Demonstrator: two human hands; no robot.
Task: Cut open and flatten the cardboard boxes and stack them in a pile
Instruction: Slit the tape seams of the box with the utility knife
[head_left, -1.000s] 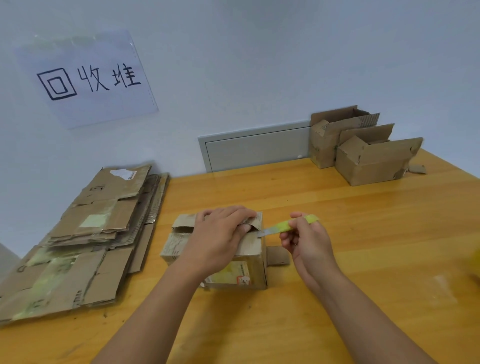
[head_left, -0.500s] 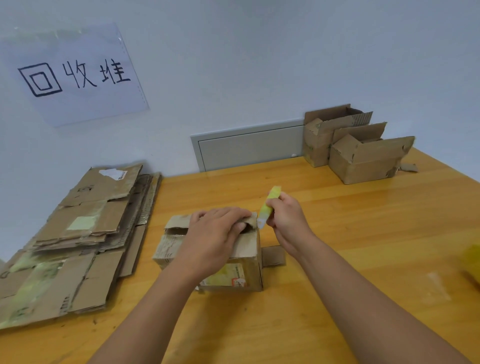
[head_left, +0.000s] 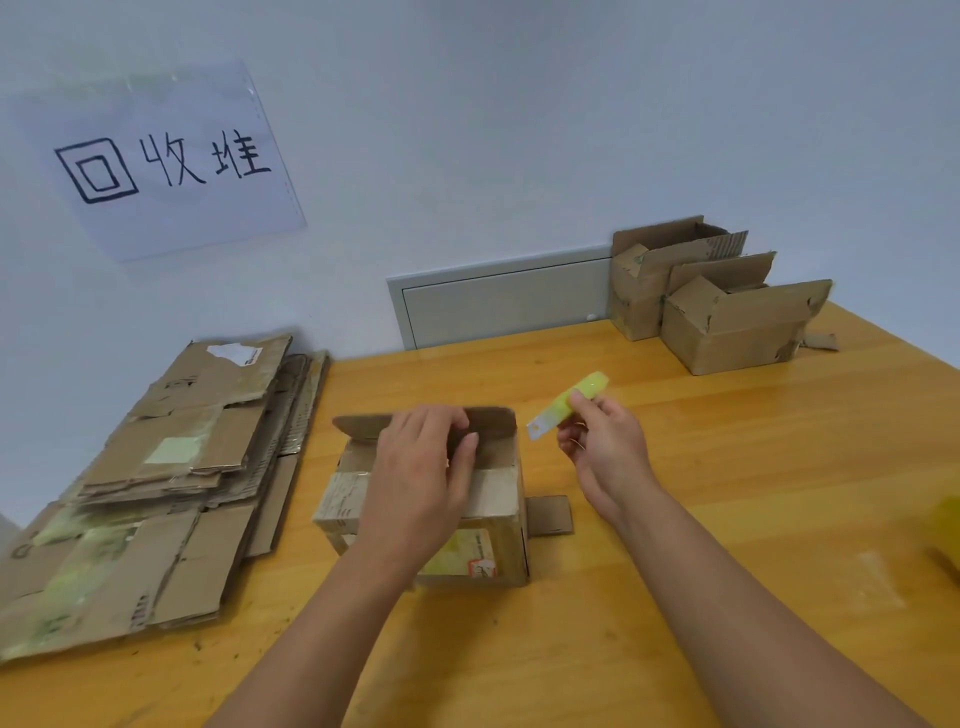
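A small cardboard box (head_left: 493, 499) stands on the wooden table in front of me, its far top flap raised. My left hand (head_left: 421, 467) lies over the box top, with the fingers curled round the edge of that raised flap. My right hand (head_left: 602, 447) is just right of the box and clear of it. It grips a yellow-green utility knife (head_left: 569, 402) whose blade points left toward the flap. A pile of flattened cardboard (head_left: 171, 467) lies at the left of the table.
Two open cardboard boxes (head_left: 727, 317) stand at the back right against the wall. A small cardboard scrap (head_left: 549, 515) lies right of the box. A blurred yellow object (head_left: 948, 530) sits at the right edge. A paper sign (head_left: 161, 161) hangs on the wall.
The knife has come away from the box's top seam to the right. The far top flap now stands up, lifted under my left hand.
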